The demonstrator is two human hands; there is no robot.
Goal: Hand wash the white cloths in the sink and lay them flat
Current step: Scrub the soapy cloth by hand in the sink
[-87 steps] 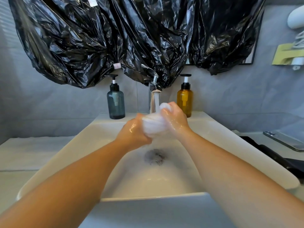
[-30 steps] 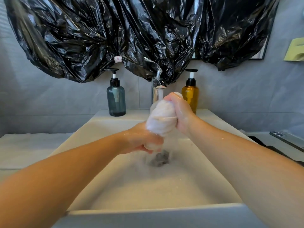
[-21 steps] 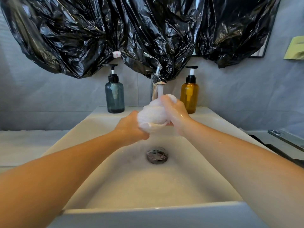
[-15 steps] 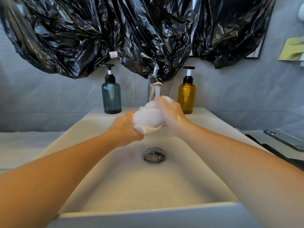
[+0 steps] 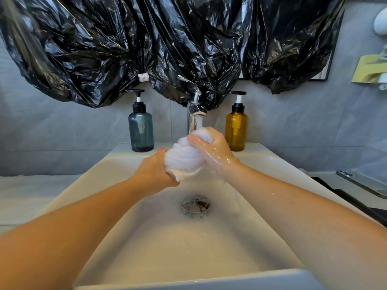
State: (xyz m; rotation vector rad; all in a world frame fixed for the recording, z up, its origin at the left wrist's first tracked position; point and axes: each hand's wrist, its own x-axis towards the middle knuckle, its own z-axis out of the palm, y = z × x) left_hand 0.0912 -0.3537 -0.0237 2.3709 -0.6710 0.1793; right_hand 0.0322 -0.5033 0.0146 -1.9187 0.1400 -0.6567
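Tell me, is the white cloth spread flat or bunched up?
Bunched up: the left hand and right hand grip the white cloth as a wad under the tap.

— Where is the white cloth (image 5: pixel 184 160)?
— Bunched above the sink (image 5: pixel 100 170), just under the tap (image 5: pixel 194 114). The left hand (image 5: pixel 156 172) grips its lower end, the right hand (image 5: pixel 211 149) its top.
— And the sink's back edge?
— A blue-grey bottle (image 5: pixel 140 130) at the left, an amber bottle (image 5: pixel 236 130) at the right.

The wet, bunched-up white terry cloth (image 5: pixel 184 159) sits wrung tight above the glossy white ceramic sink (image 5: pixel 117 162), right under the tap.
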